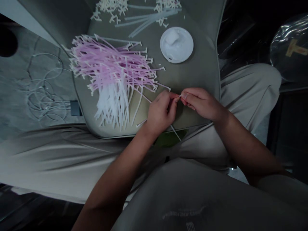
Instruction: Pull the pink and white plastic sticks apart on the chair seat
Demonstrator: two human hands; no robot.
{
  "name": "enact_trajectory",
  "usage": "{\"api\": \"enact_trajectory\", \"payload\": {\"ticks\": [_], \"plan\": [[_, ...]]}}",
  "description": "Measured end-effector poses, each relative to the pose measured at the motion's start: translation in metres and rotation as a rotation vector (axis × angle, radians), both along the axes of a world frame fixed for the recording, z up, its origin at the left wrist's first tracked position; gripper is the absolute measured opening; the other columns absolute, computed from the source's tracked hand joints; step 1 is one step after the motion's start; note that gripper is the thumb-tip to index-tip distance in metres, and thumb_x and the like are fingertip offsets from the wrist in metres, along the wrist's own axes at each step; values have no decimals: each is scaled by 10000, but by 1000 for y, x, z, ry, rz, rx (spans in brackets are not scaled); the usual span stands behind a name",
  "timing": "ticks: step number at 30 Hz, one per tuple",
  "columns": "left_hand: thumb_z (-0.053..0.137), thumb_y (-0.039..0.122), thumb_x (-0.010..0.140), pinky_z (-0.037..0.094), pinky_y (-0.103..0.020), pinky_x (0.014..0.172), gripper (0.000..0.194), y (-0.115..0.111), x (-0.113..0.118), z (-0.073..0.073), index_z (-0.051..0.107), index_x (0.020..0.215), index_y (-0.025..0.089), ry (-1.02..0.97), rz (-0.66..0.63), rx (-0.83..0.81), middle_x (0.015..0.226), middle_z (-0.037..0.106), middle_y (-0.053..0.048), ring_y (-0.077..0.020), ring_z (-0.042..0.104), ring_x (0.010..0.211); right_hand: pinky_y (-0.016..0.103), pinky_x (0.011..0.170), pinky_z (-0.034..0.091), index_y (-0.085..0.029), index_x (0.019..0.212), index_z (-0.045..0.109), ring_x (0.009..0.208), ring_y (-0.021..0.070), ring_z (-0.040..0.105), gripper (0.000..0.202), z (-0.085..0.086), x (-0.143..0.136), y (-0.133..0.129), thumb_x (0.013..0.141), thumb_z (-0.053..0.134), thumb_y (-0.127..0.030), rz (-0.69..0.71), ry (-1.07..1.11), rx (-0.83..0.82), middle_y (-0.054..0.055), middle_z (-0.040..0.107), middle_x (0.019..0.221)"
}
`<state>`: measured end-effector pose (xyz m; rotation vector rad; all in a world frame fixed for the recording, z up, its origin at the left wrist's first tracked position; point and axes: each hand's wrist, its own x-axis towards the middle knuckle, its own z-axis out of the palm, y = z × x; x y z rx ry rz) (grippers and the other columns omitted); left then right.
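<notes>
My left hand point(161, 110) and my right hand point(200, 102) meet over the front of the seat, fingertips almost touching. Both are closed in a pinch. Between them shows the tip of a small white piece point(180, 96), mostly hidden by the fingers. A thin white tube point(175, 133) runs out from beneath my left hand toward my lap. Left of the hands lies a heap of thin pink tubes point(115, 64) with small white end pieces. White tubes point(113, 104) spread from its front side.
A round white dish point(185, 51) with a white lump in it sits on the grey seat point(204, 70). Loose clear tubes point(146, 22) and piles of white connectors point(113, 8) lie at the back. Coiled cables point(45, 96) are on the floor at left.
</notes>
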<state>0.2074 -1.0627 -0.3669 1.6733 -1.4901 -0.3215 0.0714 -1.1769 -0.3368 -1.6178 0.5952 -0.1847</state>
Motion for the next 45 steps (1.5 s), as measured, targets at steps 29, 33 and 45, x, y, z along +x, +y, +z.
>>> {"api": "enact_trajectory", "payload": {"ticks": [29, 33, 45], "plan": [[465, 264, 987, 454, -263, 743, 125, 2, 0, -1, 559, 945, 193, -32, -35, -24, 864, 652, -41, -142, 616, 841, 263, 589, 295, -199, 643, 461, 636, 115, 400, 272, 2, 0, -4, 913, 428, -211, 58, -26, -20, -28, 421, 620], [470, 237, 980, 443, -256, 741, 92, 2, 1, -3, 545, 954, 191, -74, -49, -50, 871, 647, -39, -141, 608, 839, 268, 596, 287, -197, 633, 456, 629, 112, 393, 262, 3, 0, -4, 892, 424, -177, 70, -14, -47, -32, 420, 615], [344, 295, 1026, 414, -266, 702, 242, 6, -3, 1, 551, 1036, 168, -295, -31, 55, 892, 632, -54, -150, 597, 778, 262, 609, 276, -186, 646, 451, 628, 98, 380, 276, 5, 0, -5, 914, 422, -245, 118, 102, -160, -45, 405, 617]]}}
